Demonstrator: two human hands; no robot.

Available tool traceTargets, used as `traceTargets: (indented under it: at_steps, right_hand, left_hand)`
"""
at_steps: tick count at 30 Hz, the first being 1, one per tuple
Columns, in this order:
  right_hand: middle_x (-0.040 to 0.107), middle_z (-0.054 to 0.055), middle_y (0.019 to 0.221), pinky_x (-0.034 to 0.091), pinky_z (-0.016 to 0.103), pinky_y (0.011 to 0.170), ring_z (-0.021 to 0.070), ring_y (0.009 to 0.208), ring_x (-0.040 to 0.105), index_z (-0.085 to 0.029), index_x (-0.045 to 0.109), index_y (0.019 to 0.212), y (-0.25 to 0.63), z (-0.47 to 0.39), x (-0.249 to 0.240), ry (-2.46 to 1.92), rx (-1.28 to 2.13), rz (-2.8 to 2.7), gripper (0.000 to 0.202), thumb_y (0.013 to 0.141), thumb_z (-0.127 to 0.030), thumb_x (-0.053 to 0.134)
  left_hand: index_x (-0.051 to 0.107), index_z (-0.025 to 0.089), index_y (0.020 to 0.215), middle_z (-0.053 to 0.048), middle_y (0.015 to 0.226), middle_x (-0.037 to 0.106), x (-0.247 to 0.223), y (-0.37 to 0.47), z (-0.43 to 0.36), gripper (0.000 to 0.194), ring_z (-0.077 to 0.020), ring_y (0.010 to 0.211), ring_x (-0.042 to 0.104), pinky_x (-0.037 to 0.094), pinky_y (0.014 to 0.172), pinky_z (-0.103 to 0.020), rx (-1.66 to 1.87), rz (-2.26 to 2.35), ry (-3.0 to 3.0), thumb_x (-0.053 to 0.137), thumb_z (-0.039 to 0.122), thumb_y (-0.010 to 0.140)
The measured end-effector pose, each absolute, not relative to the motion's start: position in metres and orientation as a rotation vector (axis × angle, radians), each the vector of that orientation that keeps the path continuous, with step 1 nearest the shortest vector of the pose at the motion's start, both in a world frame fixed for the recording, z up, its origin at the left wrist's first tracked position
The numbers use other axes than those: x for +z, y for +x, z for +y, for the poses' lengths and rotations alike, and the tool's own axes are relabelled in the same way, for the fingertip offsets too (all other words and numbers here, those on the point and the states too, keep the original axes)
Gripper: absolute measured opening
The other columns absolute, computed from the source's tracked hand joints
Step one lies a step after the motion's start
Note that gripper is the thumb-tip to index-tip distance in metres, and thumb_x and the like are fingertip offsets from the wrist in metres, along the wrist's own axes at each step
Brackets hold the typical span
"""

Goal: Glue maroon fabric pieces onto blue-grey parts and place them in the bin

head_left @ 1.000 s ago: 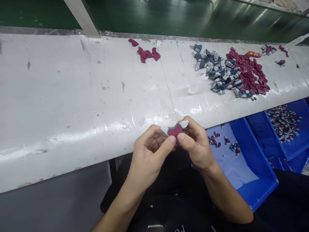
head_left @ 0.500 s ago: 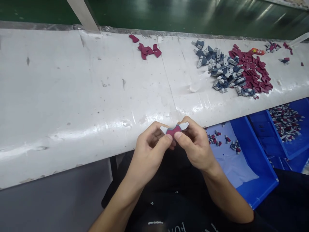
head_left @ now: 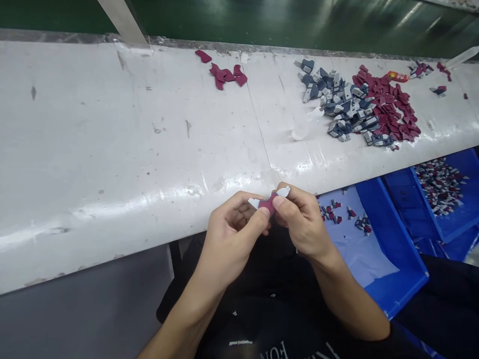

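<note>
Between my two hands, just off the table's near edge, is a small plastic part with a maroon face and pale grey ends. My left hand pinches its left side, thumb pressed on the maroon face. My right hand grips the other side, its thumb on the maroon near the right grey end. The fingers behind the part are mostly hidden. Farther off on the table lie a heap of grey and dark blue parts and a heap of maroon pieces touching it.
A few maroon pieces lie at the back of the white table. Right of my lap, a blue bin holds a white sheet and several assembled parts. Another blue bin beyond it is heaped with parts. A red-orange wrapper touches the maroon heap.
My right thumb has shifted up and right along the maroon face, and the part has tilted slightly, right end higher. Both hands keep their hold. The view has shifted a little.
</note>
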State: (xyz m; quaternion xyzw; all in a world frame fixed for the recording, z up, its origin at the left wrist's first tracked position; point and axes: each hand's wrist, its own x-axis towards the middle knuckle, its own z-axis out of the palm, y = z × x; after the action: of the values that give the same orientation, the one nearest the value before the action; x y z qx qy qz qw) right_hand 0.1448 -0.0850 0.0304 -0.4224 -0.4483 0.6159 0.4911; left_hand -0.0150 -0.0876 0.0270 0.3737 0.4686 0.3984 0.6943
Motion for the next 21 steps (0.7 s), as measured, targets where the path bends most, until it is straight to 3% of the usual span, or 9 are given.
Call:
traceTargets:
  at_steps: [8, 15, 21]
  right_hand:
    - [0.057, -0.007, 0.060, 0.062, 0.027, 0.060, 0.0095, 0.049, 0.054, -0.022, 0.069, 0.079, 0.147, -0.081, 0.033, -1.032, 1.623, -0.991, 0.035, 0.107, -0.041, 0.077]
    - [0.066, -0.005, 0.064, 0.059, 0.024, 0.058, 0.0094, 0.052, 0.064, -0.020, 0.070, 0.081, 0.154, -0.080, 0.031, -1.041, 1.668, -1.004, 0.032, 0.108, -0.036, 0.075]
    - [0.066, -0.005, 0.059, 0.062, 0.025, 0.057, 0.0110, 0.051, 0.067, -0.020, 0.066, 0.074, 0.156, -0.078, 0.031, -1.017, 1.760, -1.003, 0.035, 0.103, -0.034, 0.079]
  left_hand:
    - [0.080, 0.019, 0.087, -0.001, 0.081, 0.070, 0.030, -0.015, -0.082, 0.022, -0.0120, 0.074, 0.065, 0.057, 0.068, -0.023, 0.838, 0.883, 0.599, 0.078, 0.037, 0.101]
    - [0.084, 0.020, 0.095, -0.004, 0.091, 0.076, 0.028, -0.018, -0.078, 0.015, -0.0149, 0.083, 0.071, 0.062, 0.074, -0.024, 0.753, 0.812, 0.581, 0.080, 0.035, 0.098]
    - [0.084, 0.020, 0.093, -0.004, 0.086, 0.075, 0.026, -0.022, -0.075, 0.017, -0.0148, 0.081, 0.071, 0.062, 0.070, -0.022, 0.668, 0.777, 0.650, 0.080, 0.035, 0.099]
